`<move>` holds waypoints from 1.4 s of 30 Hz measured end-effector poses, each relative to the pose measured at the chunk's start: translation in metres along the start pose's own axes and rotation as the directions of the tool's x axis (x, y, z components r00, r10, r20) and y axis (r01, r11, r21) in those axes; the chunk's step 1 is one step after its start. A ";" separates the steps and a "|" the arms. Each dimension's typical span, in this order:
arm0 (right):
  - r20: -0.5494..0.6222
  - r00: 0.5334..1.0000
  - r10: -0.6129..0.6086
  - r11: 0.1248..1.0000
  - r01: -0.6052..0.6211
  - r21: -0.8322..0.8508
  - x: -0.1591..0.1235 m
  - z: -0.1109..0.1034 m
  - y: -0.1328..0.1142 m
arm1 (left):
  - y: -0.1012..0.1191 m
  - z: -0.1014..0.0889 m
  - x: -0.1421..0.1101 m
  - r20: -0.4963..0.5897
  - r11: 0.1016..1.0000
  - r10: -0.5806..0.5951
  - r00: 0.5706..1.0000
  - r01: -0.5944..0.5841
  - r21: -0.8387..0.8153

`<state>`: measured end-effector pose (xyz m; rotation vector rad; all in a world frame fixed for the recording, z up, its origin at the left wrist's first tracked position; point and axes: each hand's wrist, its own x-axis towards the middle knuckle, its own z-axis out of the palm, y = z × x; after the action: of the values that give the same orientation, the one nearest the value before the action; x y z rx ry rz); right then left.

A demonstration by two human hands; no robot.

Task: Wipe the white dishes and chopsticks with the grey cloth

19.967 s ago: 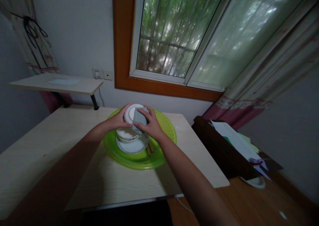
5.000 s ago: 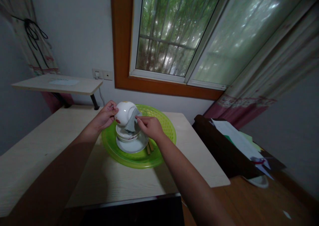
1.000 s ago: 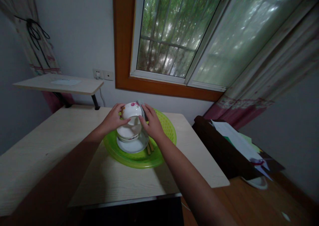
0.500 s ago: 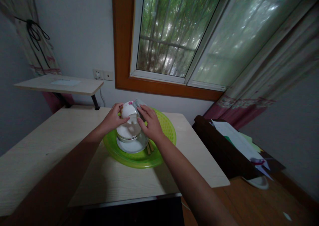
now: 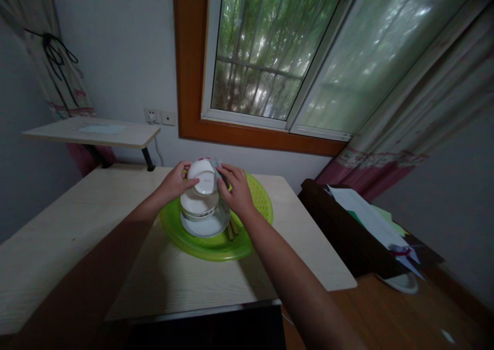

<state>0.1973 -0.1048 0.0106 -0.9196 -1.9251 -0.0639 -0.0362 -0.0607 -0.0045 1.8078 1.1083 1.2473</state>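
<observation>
My left hand (image 5: 173, 181) grips a small white bowl (image 5: 200, 176) by its left side, holding it tilted above a stack of white bowls (image 5: 197, 208). My right hand (image 5: 236, 189) presses a grey cloth (image 5: 216, 165) against the bowl's right side, fingers closed on it. The stack rests on a white plate (image 5: 204, 227) inside a round green plastic basin (image 5: 222, 244). Brown chopsticks (image 5: 232, 230) lie in the basin beside the plate.
The basin stands on a pale wooden table (image 5: 77, 237) below a window (image 5: 254, 56). A raised shelf (image 5: 92, 132) sits at the back left. To the right is a dark cabinet (image 5: 347, 237) with papers (image 5: 366, 211) on it, above a wooden floor.
Over the last second the small bowl has been turned in my hands so its white underside faces me. The cloth has slid round to the bowl's right rear side.
</observation>
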 end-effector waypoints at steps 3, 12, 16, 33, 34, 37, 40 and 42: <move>0.019 0.999 0.044 0.998 -0.045 0.034 0.000 0.001 0.000 | 0.006 0.000 -0.002 0.025 0.998 -0.047 0.999 0.048 -0.036; 0.099 0.990 0.103 0.981 -0.117 0.156 -0.004 0.010 0.005 | 0.006 0.001 0.000 0.057 0.993 -0.069 0.996 0.074 -0.093; 0.080 0.991 0.108 0.980 -0.119 0.160 -0.003 0.010 0.005 | 0.006 0.002 -0.002 0.102 0.987 -0.090 0.991 0.103 -0.125; 0.019 0.993 0.117 0.988 -0.118 0.099 -0.001 0.005 0.009 | 0.013 0.003 -0.003 0.130 0.990 -0.092 0.987 0.105 -0.093; 0.005 0.995 0.098 0.992 -0.098 0.079 0.000 0.003 0.008 | 0.013 0.004 -0.003 0.120 0.988 -0.105 0.987 0.117 -0.096; 0.017 1.000 0.013 1.000 -0.013 0.008 0.000 -0.001 0.003 | 0.012 0.004 -0.002 0.098 0.983 -0.132 0.986 0.143 -0.116; 0.108 0.993 -0.045 0.997 0.052 -0.060 0.000 -0.003 -0.004 | 0.009 0.003 -0.001 0.071 0.986 -0.112 0.991 0.120 -0.114; 0.169 0.984 -0.057 0.993 0.073 -0.093 -0.001 -0.003 -0.008 | 0.007 0.003 -0.001 0.054 0.987 -0.107 0.993 0.112 -0.113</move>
<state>0.1953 -0.1123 0.0139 -0.9525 -2.1226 -0.1261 -0.0315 -0.0645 0.0000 1.6593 1.0712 1.1733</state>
